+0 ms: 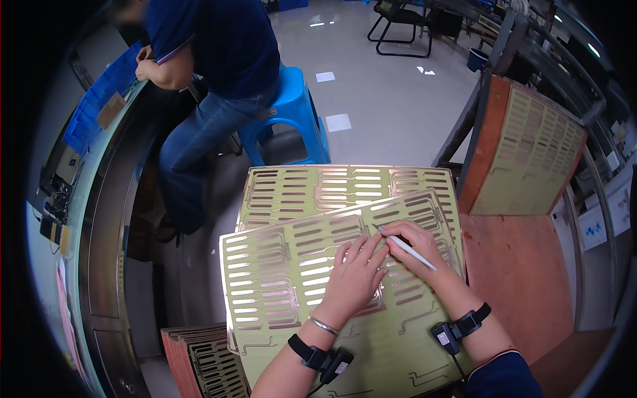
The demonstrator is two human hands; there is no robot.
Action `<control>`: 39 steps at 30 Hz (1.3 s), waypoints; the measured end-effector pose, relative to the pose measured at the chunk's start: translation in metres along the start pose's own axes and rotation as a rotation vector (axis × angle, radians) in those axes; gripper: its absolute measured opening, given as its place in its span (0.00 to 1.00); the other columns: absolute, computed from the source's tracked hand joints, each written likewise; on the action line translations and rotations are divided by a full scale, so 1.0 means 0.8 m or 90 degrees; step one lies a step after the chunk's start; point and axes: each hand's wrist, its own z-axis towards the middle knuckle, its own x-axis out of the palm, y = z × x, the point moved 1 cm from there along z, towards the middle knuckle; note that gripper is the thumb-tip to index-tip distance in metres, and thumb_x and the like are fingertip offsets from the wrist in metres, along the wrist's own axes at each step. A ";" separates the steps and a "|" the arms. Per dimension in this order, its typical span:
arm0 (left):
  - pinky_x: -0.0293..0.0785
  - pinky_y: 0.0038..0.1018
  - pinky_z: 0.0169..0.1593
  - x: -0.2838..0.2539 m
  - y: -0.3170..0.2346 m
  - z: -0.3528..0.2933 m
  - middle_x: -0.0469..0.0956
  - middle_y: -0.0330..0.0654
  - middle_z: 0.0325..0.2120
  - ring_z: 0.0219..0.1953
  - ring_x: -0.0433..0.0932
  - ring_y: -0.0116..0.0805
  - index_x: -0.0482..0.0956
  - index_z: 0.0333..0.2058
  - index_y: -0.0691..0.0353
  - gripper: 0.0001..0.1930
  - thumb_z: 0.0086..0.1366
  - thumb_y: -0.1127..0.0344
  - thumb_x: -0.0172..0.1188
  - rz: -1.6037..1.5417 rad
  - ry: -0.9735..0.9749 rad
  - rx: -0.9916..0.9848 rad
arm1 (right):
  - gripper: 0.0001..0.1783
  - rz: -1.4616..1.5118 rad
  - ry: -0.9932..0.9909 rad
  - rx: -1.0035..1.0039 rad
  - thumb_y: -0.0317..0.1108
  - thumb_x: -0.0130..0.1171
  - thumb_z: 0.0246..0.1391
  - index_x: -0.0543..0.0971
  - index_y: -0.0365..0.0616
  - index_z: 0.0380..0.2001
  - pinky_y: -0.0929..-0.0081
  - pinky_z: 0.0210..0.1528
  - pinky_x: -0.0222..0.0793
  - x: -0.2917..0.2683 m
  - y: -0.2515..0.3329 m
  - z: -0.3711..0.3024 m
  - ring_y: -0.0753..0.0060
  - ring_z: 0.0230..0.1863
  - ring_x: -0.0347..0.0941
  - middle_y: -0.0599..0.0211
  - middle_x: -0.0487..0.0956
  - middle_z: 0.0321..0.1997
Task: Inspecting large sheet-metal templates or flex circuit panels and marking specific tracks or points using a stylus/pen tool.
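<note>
A large yellow-green circuit board panel (265, 266) with rows of shiny copper strips lies at a slant on top of a similar panel (275, 184). My left hand (353, 275) rests flat on the upper panel with its fingers spread. Beside it, my right hand (413, 244) grips a slim white pen-shaped tool (413, 253). The tool's thin tip points away from me, close to the panel surface near my left fingertips. Whether that tip is a blade or a nib, I cannot tell.
Another person (212, 40) sits on a blue plastic stool (292, 109) at a bench on the left. More panels (209, 358) are piled low at the lower left. On the right, further panels (527, 159) lean upright on a reddish-brown board (514, 265). A black chair (401, 26) stands farther back.
</note>
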 end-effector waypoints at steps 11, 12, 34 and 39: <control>0.56 0.41 0.61 -0.003 0.008 -0.009 0.64 0.40 0.61 0.59 0.64 0.43 0.70 0.55 0.56 0.23 0.61 0.61 0.58 0.007 -0.003 -0.027 | 0.09 0.052 0.023 0.003 0.26 0.59 0.50 0.79 0.39 0.36 0.69 0.46 0.73 0.009 0.000 0.003 0.60 0.41 0.78 0.59 0.80 0.39; 0.56 0.42 0.62 0.001 0.007 -0.009 0.64 0.40 0.61 0.60 0.63 0.44 0.69 0.56 0.56 0.24 0.61 0.61 0.58 -0.015 -0.006 -0.017 | 0.09 0.042 0.009 0.000 0.25 0.59 0.50 0.80 0.39 0.37 0.70 0.46 0.73 0.008 -0.004 0.000 0.62 0.41 0.78 0.59 0.80 0.39; 0.62 0.40 0.61 -0.147 0.059 -0.371 0.67 0.56 0.55 0.57 0.66 0.54 0.69 0.56 0.64 0.22 0.62 0.73 0.55 -0.090 -0.245 -0.569 | 0.19 -0.166 -0.166 0.164 0.29 0.43 0.66 0.70 0.40 0.57 0.72 0.54 0.68 -0.098 -0.002 -0.131 0.65 0.50 0.75 0.53 0.78 0.48; 0.69 0.18 0.42 -0.128 0.026 -0.412 0.75 0.32 0.29 0.34 0.70 0.18 0.74 0.43 0.67 0.09 0.69 0.68 0.54 -0.581 -0.328 -0.788 | 0.21 -0.113 -0.137 0.240 0.35 0.48 0.65 0.68 0.37 0.58 0.74 0.51 0.69 -0.121 -0.034 -0.184 0.70 0.47 0.75 0.61 0.76 0.48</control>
